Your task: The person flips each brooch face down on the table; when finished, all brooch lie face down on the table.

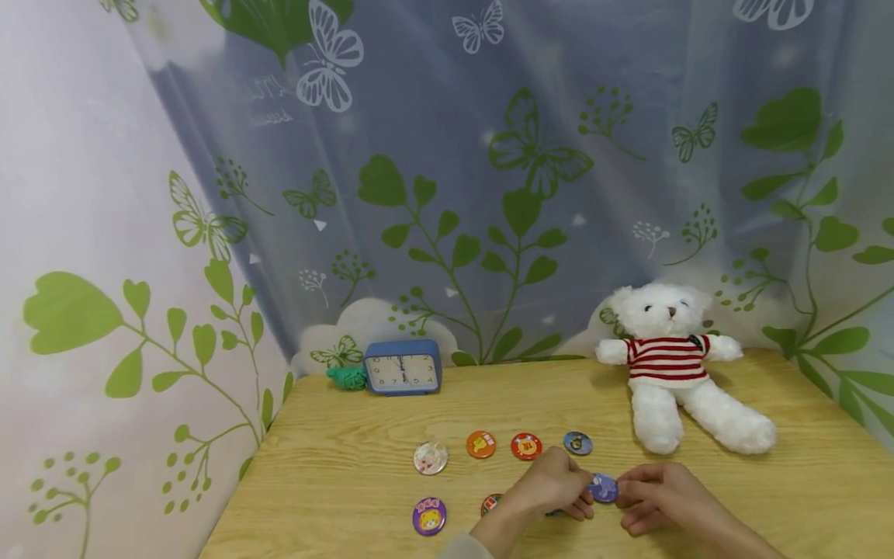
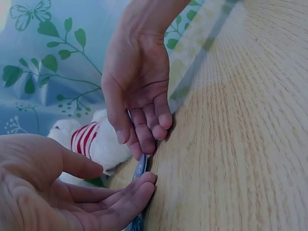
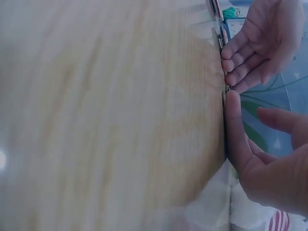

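A round purple-blue button badge lies on the wooden table between the two hands. My right hand has its fingertips at the badge's right edge, its thumb held apart from the fingers in the left wrist view. At the badge's left side is my left hand, fingers loosely extended and low over the table. Another badge is mostly hidden beneath that hand. From the left wrist, a blue badge edge shows between the left fingers and the right fingertips.
Behind the hands lie a white badge, an orange one, a red one and a blue one. A purple bear badge and a partly covered badge are leftward. A blue clock and teddy bear stand farther back.
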Available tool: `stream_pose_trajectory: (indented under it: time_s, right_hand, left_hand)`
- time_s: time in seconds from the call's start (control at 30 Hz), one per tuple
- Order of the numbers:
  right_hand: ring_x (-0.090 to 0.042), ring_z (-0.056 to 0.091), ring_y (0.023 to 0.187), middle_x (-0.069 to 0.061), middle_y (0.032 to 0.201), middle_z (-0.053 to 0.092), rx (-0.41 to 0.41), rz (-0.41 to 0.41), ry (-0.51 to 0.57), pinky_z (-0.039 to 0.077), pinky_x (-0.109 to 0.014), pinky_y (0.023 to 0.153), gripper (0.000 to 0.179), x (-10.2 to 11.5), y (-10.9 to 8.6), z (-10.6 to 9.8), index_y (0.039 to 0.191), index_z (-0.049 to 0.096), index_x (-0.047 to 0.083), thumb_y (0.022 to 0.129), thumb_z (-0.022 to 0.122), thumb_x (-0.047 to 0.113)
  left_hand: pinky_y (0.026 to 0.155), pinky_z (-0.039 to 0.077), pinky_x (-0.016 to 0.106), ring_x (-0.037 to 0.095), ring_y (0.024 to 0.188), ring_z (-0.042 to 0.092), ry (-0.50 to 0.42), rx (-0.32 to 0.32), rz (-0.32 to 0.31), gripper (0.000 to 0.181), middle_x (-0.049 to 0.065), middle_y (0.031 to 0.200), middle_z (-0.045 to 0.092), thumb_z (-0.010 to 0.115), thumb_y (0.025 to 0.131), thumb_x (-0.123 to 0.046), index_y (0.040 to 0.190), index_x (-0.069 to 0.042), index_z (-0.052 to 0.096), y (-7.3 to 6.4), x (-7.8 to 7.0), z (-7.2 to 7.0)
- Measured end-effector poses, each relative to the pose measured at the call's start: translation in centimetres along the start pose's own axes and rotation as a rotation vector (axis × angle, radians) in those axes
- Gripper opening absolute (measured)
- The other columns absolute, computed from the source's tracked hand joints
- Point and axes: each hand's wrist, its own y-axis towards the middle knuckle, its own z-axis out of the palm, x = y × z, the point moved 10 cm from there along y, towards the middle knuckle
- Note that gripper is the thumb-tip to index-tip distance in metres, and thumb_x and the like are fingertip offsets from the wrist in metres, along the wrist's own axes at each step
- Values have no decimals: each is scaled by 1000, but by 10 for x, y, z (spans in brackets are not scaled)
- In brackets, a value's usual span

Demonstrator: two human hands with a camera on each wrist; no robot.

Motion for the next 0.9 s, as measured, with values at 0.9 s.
stream_pose_trajectory:
  time_s: [0.9]
  right_hand:
    - [-18,71,65,-9,86,67,-29,-47,-112,65,-34,60,17,7,5,7,106,57,-13,103,55,4]
  left_hand:
    - [64,65,35,31,70,75,-38,-3,32,18,12,74,68,56,99,1,90,5,71,-3,2,2]
